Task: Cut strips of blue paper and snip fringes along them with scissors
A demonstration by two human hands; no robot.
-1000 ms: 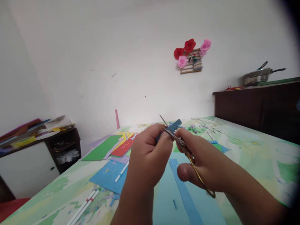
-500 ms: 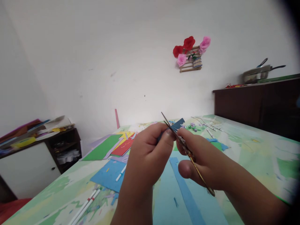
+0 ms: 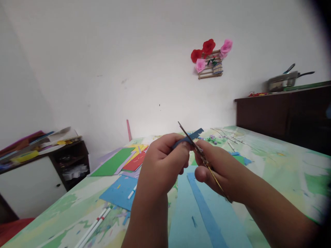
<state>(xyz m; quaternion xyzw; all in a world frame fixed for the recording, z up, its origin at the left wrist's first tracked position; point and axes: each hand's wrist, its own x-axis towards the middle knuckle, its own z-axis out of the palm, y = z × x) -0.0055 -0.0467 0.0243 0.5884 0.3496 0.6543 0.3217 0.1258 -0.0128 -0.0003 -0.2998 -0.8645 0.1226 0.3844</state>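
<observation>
My left hand [image 3: 165,165] pinches a dark blue paper strip [image 3: 197,133] between thumb and fingers. A row of small cuts makes a fringe along the strip's right edge. My right hand [image 3: 219,168] is closed on gold-handled scissors [image 3: 204,160]; their blades cross the strip just beyond my left fingertips and look closed together. Below my hands lies a light blue sheet [image 3: 181,213] with a longer blue strip [image 3: 204,210] and a small dark scrap [image 3: 193,221] on it.
Left on the patterned tablecloth [image 3: 62,220] are a blue sheet [image 3: 116,191], green sheet [image 3: 113,162], red sheet [image 3: 136,161] and white sticks [image 3: 94,225]. Purple paper flowers [image 3: 212,138] lie at the back. A dark cabinet [image 3: 281,117] stands right, a low cupboard [image 3: 33,186] left.
The scissor blades have gone from slightly apart to closed across the strip. My right thumb has moved in slightly, and the scissor handles have risen a little.
</observation>
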